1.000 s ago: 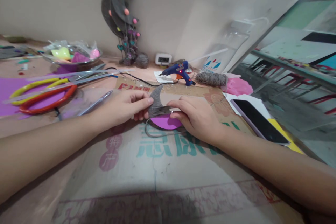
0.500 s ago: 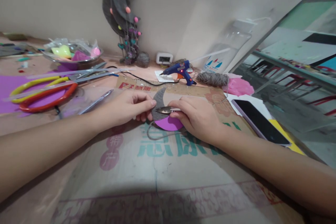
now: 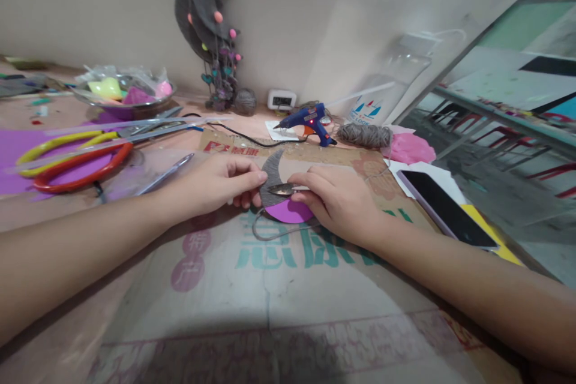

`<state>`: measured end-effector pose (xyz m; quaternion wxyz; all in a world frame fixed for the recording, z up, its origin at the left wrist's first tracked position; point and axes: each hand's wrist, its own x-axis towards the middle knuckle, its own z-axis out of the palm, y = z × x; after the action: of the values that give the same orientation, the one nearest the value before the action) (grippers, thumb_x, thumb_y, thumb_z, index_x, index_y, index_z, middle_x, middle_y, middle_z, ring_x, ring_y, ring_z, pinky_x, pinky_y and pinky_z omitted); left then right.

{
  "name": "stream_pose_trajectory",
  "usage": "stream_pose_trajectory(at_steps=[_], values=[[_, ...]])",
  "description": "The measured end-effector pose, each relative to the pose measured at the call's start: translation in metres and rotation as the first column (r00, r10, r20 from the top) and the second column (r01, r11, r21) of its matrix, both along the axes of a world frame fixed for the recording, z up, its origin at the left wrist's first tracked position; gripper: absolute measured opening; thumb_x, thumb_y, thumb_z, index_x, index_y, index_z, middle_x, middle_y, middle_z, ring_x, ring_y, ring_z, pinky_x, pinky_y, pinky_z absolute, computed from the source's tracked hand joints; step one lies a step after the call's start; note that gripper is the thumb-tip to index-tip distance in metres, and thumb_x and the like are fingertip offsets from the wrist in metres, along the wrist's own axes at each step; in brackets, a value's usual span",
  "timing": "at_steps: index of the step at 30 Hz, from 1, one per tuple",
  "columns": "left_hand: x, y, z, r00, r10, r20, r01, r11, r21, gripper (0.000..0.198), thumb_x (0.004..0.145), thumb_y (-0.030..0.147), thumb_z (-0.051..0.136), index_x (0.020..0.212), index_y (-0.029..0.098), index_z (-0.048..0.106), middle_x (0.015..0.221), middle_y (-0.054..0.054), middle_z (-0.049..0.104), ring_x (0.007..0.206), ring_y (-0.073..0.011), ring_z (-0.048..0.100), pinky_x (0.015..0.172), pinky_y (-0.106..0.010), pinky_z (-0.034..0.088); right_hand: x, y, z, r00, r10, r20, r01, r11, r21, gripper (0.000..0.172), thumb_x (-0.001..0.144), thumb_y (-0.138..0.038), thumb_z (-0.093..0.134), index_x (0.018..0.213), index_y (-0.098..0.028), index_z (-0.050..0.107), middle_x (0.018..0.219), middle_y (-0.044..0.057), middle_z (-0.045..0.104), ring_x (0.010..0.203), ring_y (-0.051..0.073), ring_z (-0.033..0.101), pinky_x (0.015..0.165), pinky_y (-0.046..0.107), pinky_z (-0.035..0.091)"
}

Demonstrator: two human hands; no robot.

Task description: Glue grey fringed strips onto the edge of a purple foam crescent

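Observation:
A crescent lies on the cardboard, its upper part wrapped in grey yarn and its lower part bare purple. My left hand pinches the crescent's left edge between thumb and fingers. In my right hand is a small metal tool with a leaf-shaped tip; its handle is mostly hidden by the fingers. The tip rests against the yarn-wrapped part, pointing left. From the crescent a loose strand of grey yarn loops below and runs under my right hand.
Behind the hands stands a blue glue gun with a lit red light. Grey yarn and a phone lie right; large scissors, a pen and a metal bowl are left. A crescent ornament hangs on the wall.
Almost nothing differs. Both hands, the crescent and the metal tool keep their places; only the view has shifted very slightly.

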<state>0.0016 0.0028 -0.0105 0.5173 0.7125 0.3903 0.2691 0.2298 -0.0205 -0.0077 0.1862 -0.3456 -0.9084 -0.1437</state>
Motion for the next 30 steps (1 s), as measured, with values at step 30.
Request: stream_pose_trajectory(at_steps=[30], values=[[0.0012, 0.001, -0.0008, 1.0, 0.0, -0.005, 0.0, 1.0, -0.006, 0.03, 0.087, 0.034, 0.051, 0.066, 0.015, 0.06, 0.059, 0.0, 0.065, 0.049, -0.0067, 0.052, 0.048, -0.018, 0.04, -0.0002, 0.001, -0.0014, 0.999, 0.004, -0.05, -0.007, 0.998, -0.058, 0.03, 0.095, -0.033, 0.044, 0.103, -0.012, 0.063, 0.074, 0.005, 0.062, 0.068, 0.017, 0.053, 0.062, 0.027, 0.034]])
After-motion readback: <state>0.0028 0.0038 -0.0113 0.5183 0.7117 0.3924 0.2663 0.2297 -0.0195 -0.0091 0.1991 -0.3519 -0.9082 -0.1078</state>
